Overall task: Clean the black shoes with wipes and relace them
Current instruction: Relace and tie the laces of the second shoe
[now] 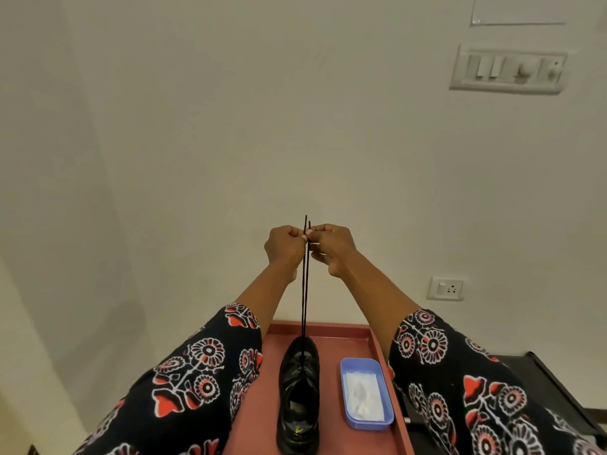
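Relacing step, lace ends being evened. Single black glossy lace-up shoe (298, 399) sat lower centre of frame, toe pointing up-frame, on a reddish-brown rimmed tray table (377, 333). Thin black shoelace (304, 290) ran as two taut strands from the toe-end eyelets straight up to frame centre. Left hand (285, 246) closed in a pinch on one strand, right hand (331, 247) closed in a pinch on the other, hands touching, both raised against the plain cream wall (230, 126). Two lace tips poked out above the fingers, one slightly higher than the other.

Blue rectangular plastic box (366, 394) holding white wipes (363, 397) lay just right of the shoe, lower right of centre. Second shoe not in view.

Judged best done by: keeping both strands equally tight, sliding the lace through the bottom eyelets until tips matched, holding the shoe from lifting off the tray. Then crossing strands and feeding each tip through the next eyelet pair, no twists. Risk judged: uneven ends, shoe tipping under the pull.
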